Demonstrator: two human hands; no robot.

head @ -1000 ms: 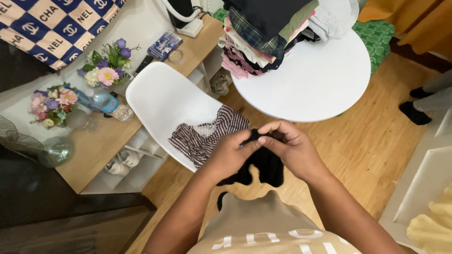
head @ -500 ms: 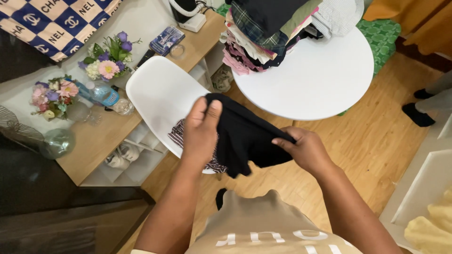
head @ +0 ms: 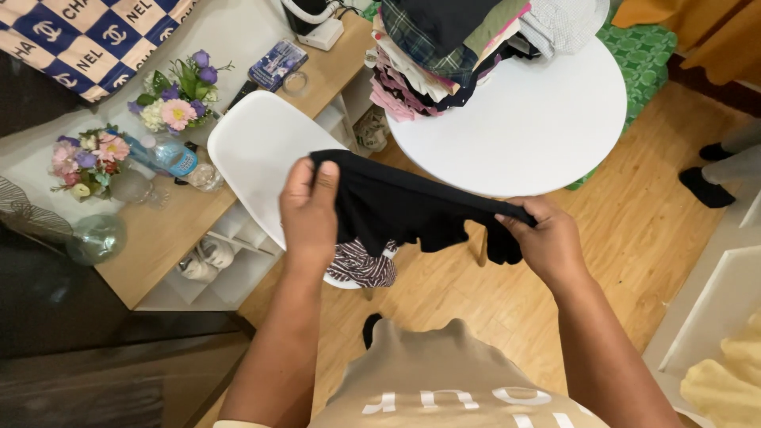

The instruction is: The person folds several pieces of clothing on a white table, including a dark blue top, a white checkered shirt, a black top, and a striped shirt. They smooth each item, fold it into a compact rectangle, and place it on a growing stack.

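My left hand point(head: 311, 212) and my right hand point(head: 541, 238) each grip one end of a black garment point(head: 404, 208), stretched between them above a white chair point(head: 255, 150). A striped cloth point(head: 363, 267) lies on the chair seat, partly hidden under the garment. Just beyond stands a round white table point(head: 539, 127) with a tall pile of folded clothes point(head: 444, 43) at its far edge.
A wooden shelf desk point(head: 158, 238) on the left bears flower bunches point(head: 178, 91), a water bottle point(head: 165, 156) and a glass vase point(head: 97, 238). Shoes sit in the shelf below. Another person's feet in dark socks point(head: 701, 186) stand at the right on the wood floor.
The bunched black garment was lifted off the chair and pulled out wide; my left hand moved left and up, my right hand moved right.
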